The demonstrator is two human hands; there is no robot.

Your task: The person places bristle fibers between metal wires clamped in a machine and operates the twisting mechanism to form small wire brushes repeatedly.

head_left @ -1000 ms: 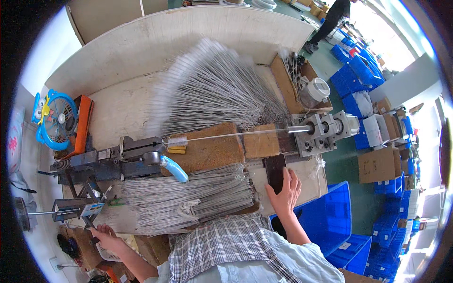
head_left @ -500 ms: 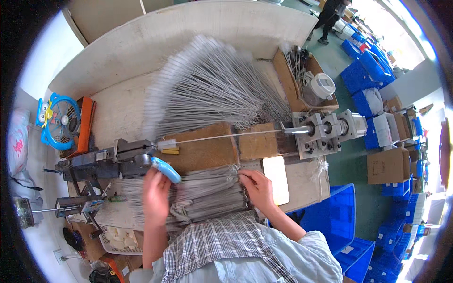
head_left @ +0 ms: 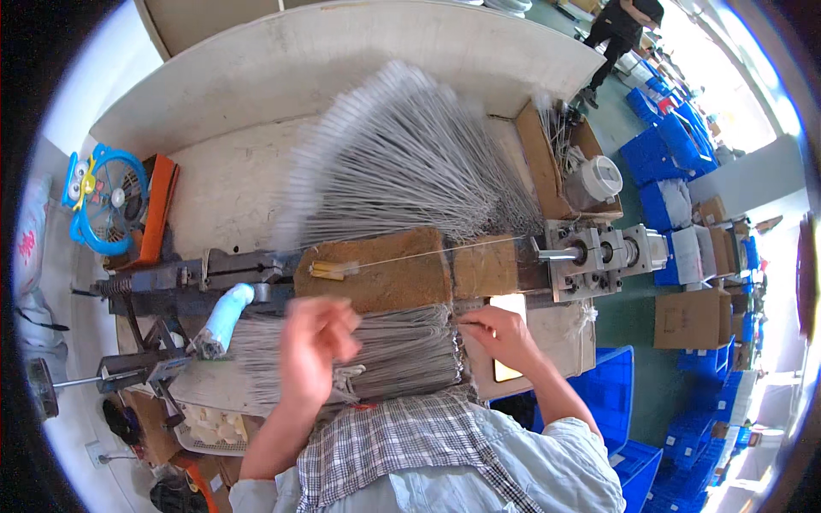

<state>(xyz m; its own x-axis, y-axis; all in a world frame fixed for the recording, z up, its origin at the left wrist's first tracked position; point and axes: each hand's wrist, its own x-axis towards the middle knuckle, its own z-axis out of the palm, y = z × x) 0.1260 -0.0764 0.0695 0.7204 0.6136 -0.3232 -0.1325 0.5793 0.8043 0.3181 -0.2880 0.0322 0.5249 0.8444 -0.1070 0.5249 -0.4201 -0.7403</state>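
My left hand (head_left: pixel 318 346), smeared by motion, hovers over the left part of a bundle of thin grey cables (head_left: pixel 402 355) on the near side of the bench. My right hand (head_left: pixel 500 335) is at the bundle's right end, thumb and fingertips pinched together; what is between them is too small to make out. Left of my left hand, a light-blue wrapped lever handle (head_left: pixel 227 316) stands apart from both hands. Behind the bundle, a single pale cable (head_left: pixel 410 255) lies across a brown padded block (head_left: pixel 385 286), its left end by a small yellow piece (head_left: pixel 329 270).
A metal clamp (head_left: pixel 244 269) sits left of the block, a motor-driven chuck (head_left: pixel 599 256) right. Behind is a large fan of grey cables (head_left: pixel 402 162). A phone-like bright slab (head_left: pixel 510 363), blue fan (head_left: pixel 111 201), cardboard box (head_left: pixel 547 192) and blue crates (head_left: pixel 607 393) surround the bench.
The blue handle has swung left, away from my left hand, which has moved right. The cable's left end has come out of the clamp onto the block. My right hand stays at the bundle's end.
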